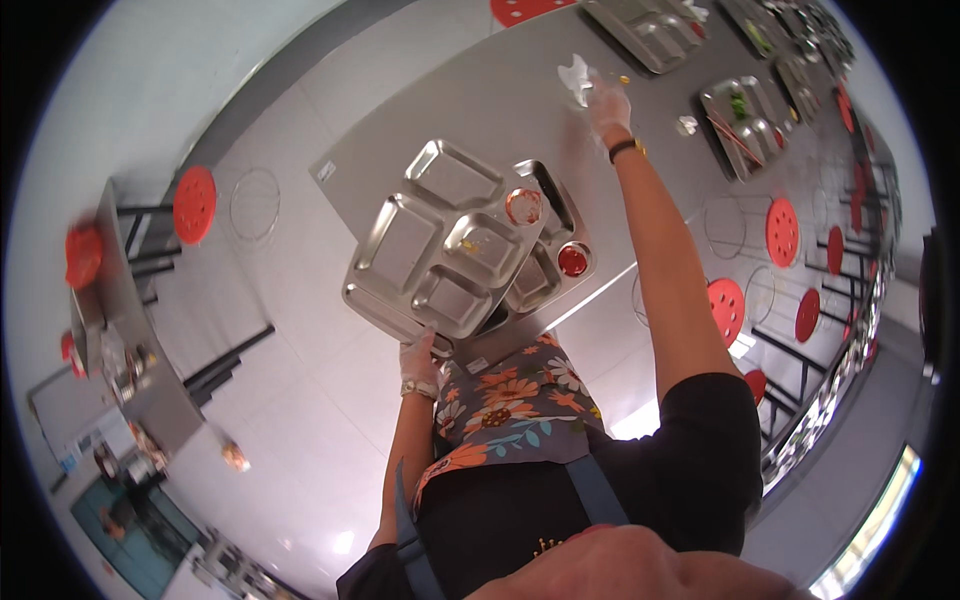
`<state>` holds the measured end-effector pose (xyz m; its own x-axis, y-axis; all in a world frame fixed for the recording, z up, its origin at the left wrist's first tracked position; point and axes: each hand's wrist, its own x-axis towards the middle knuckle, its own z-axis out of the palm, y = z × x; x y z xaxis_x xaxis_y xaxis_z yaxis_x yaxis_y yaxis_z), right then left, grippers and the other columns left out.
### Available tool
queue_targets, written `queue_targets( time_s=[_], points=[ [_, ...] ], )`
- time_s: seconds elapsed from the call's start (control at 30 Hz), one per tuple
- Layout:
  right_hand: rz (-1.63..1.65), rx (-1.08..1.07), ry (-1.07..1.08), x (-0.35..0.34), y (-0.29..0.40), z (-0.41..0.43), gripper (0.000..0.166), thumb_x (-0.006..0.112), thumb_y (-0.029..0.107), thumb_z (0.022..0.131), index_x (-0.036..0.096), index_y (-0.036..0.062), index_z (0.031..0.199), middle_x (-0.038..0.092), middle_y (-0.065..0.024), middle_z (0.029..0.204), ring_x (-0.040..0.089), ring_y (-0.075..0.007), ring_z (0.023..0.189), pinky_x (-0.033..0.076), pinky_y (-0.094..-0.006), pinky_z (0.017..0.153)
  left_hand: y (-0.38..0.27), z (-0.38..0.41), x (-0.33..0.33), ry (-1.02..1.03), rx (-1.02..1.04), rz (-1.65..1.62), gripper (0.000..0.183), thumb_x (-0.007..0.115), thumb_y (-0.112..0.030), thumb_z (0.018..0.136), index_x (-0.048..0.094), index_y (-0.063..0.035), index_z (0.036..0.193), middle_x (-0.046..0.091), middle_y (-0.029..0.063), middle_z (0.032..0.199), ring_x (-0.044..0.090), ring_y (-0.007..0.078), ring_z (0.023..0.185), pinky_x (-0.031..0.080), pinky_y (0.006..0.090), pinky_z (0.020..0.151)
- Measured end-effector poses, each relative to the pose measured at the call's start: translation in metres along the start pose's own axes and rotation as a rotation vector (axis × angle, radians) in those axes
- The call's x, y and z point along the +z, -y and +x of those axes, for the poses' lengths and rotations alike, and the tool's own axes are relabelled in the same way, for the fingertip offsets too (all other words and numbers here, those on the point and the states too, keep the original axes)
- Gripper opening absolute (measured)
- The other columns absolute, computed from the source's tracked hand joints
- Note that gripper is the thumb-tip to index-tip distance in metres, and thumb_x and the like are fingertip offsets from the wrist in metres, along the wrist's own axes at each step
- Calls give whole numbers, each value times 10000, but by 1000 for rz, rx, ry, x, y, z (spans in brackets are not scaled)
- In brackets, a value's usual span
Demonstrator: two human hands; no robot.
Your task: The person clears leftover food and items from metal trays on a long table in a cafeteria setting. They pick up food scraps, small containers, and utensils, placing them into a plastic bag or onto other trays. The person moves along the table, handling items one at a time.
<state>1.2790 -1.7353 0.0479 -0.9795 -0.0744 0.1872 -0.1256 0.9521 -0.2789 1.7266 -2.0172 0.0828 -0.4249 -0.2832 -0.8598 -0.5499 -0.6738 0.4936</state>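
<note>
My left hand (421,358), in a clear plastic glove, grips the near edge of a compartmented metal meal tray (448,217) tilted above the table's corner. Food scraps lie in it, and a round compartment at its right is smeared red. Partly beneath it is a second metal tray (536,281) with red sauce in its round compartment. My right hand (609,109), also gloved, reaches far over the grey table (480,97) and touches a crumpled white tissue (576,78); whether its fingers are closed on the tissue is unclear. A small orange scrap (624,79) lies beside it.
At the right stands a metal tray (742,124) with greens and chopsticks, a crumpled tissue (686,125) beside it. Another tray (649,34) is at the far edge, with several more beyond. Red round stools (782,232) flank the tables. At lower left a person (139,517) is in the distance.
</note>
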Motion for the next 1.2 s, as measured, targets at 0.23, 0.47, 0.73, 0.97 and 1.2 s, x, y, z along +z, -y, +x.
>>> queue_targets(
  time_s=[0.23, 0.47, 0.73, 0.97, 1.2],
  points=[
    [-210, -225, 281, 33, 24, 33, 290, 460, 149, 799, 506, 169, 1085, 463, -139, 1148, 512, -319, 963, 425, -371, 822, 17, 1, 7, -77, 149, -139, 343, 576, -59, 764, 434, -88, 1075, 538, 55, 952, 556, 170, 840, 505, 327, 700],
    [316, -168, 471, 7, -46, -46, 262, 494, 177, 792, 571, 119, 1036, 589, -87, 984, 565, -264, 889, 451, -319, 758, 22, -4, 18, -93, 296, -219, 340, 548, -4, 771, 437, -63, 1087, 541, 60, 934, 553, 160, 810, 500, 313, 678],
    [898, 383, 789, -38, -47, -164, 333, 557, 216, 812, 556, -10, 1056, 594, -19, 849, 528, -86, 763, 425, -226, 677, 16, 14, -16, -128, 302, -161, 278, 493, -39, 797, 477, -21, 1074, 552, 44, 951, 523, 151, 867, 438, 291, 773],
    [957, 414, 520, -51, -20, -192, 308, 552, 274, 817, 573, 47, 1024, 446, 86, 623, 342, -12, 491, 277, -169, 421, -9, 26, -49, -40, 263, -35, 255, 550, -57, 774, 510, 2, 1019, 576, 53, 872, 549, 150, 754, 450, 266, 644],
    [995, 513, 548, -98, 10, -212, 232, 533, 295, 825, 578, 74, 878, 402, 71, 551, 353, -31, 461, 283, -188, 400, -15, 34, -74, 88, 278, -90, 237, 566, -36, 758, 518, 13, 985, 587, 53, 841, 559, 122, 694, 446, 237, 597]
  ],
)
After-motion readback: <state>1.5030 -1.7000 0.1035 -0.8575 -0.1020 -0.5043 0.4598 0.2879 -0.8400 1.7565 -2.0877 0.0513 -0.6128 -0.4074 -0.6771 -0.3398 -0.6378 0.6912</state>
